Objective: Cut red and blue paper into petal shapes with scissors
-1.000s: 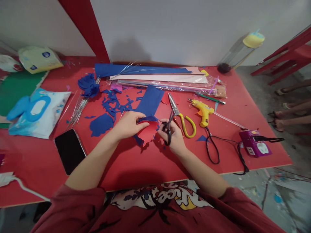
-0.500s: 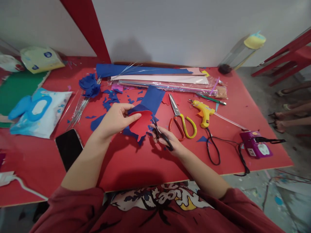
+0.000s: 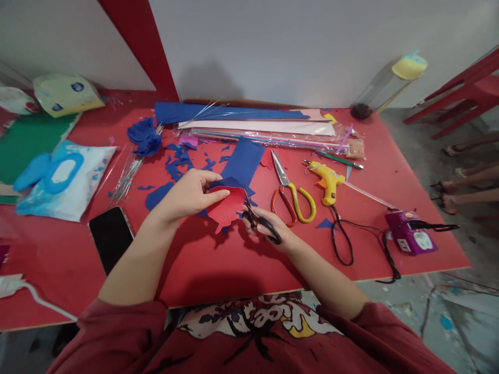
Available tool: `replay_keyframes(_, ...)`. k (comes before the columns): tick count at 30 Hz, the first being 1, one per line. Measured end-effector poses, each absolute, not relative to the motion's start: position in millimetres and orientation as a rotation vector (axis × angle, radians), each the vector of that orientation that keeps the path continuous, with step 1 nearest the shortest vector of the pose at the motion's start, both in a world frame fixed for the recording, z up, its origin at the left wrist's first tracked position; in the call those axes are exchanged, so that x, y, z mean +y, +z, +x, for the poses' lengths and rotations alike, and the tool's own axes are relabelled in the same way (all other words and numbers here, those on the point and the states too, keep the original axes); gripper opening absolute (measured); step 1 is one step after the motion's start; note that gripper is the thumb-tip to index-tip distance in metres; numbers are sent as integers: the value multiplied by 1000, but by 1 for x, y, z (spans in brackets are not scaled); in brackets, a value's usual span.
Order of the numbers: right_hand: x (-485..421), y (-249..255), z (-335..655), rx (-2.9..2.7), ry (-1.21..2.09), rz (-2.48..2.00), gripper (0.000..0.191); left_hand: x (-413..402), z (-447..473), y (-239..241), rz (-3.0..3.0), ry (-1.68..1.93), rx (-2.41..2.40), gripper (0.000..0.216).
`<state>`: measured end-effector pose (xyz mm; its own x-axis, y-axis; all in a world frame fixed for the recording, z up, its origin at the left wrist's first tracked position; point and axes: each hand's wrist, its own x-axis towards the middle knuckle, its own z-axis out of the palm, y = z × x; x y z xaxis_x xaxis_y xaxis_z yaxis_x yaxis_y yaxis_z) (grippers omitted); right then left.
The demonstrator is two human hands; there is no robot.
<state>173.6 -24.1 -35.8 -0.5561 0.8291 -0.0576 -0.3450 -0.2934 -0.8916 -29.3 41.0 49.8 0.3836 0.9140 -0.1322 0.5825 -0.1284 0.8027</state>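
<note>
Left of centre, your left hand (image 3: pixel 186 195) pinches the red paper piece (image 3: pixel 226 206), now tipped lower toward the worktop (image 3: pixel 234 265) than a moment ago. Your right hand (image 3: pixel 275 231) grips the black scissors (image 3: pixel 262 223), blades back at the paper's right edge, so cutting seemingly goes on. Further right, spare scissors (image 3: pixel 290 193) and glue gun (image 3: pixel 327 182) lie near, not blocking.

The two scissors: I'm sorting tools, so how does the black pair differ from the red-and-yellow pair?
The black scissors sit in the right hand, at the red paper; the red-and-yellow scissors lie untouched on the table. The black scissors look smaller and dark-handled, the red-and-yellow scissors bigger. Both point away from the person.
</note>
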Motion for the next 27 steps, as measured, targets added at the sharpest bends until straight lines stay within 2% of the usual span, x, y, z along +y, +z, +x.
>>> replay_keyframes(7,-24,-35,173,-1124,1977,-637,40,42,-30,46,1793,501,1251,27)
replay_keyframes(21,-25,-30,172,-1121,1999,-729,45,43,-33,41,1865,457,1219,30)
replay_keyframes(27,-24,-33,172,-1073,2052,-696,50,42,-34,43,1849,467,1171,24)
